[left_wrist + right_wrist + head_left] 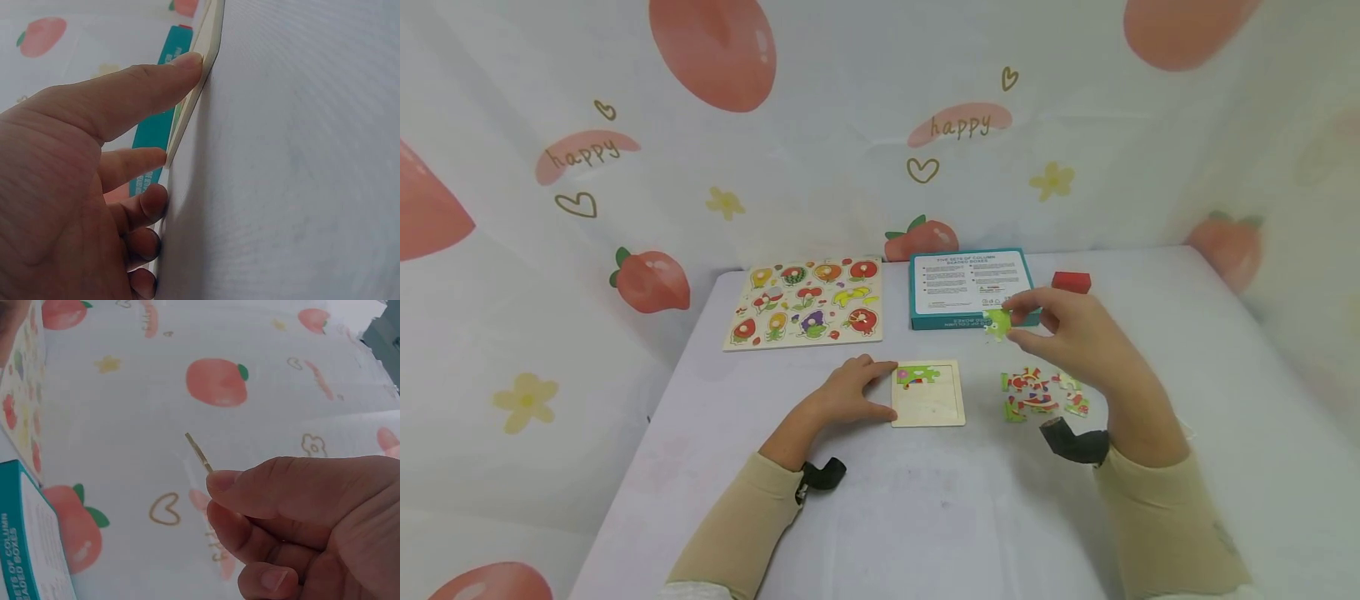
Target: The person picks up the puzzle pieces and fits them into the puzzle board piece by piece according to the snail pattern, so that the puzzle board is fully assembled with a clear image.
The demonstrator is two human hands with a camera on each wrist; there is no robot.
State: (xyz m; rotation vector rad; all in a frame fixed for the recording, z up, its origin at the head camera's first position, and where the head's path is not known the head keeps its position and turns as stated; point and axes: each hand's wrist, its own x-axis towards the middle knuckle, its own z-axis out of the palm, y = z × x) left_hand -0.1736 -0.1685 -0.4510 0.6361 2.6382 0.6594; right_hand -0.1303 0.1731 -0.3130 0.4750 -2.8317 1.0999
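My right hand (pixel 1071 333) pinches a green puzzle piece (pixel 997 323) with eye-like dots between thumb and fingertips, raised in front of the teal box. The right wrist view shows the piece (pixel 199 452) edge-on as a thin strip. My left hand (pixel 846 392) rests on the table, thumb and index fingertip touching the left edge of a square wooden puzzle board (pixel 928 406). In the left wrist view the thumb (pixel 134 94) lies along the board's edge and the other fingers are bent loosely. Joined green pieces (pixel 917 374) fill the board's upper left corner.
Loose red and green puzzle pieces (pixel 1033 393) lie right of the board, under the right forearm. Behind stand a teal box (pixel 972 283) with printed text and a small red block (pixel 1071 282). A fruit peg puzzle (pixel 805 302) lies at the back left.
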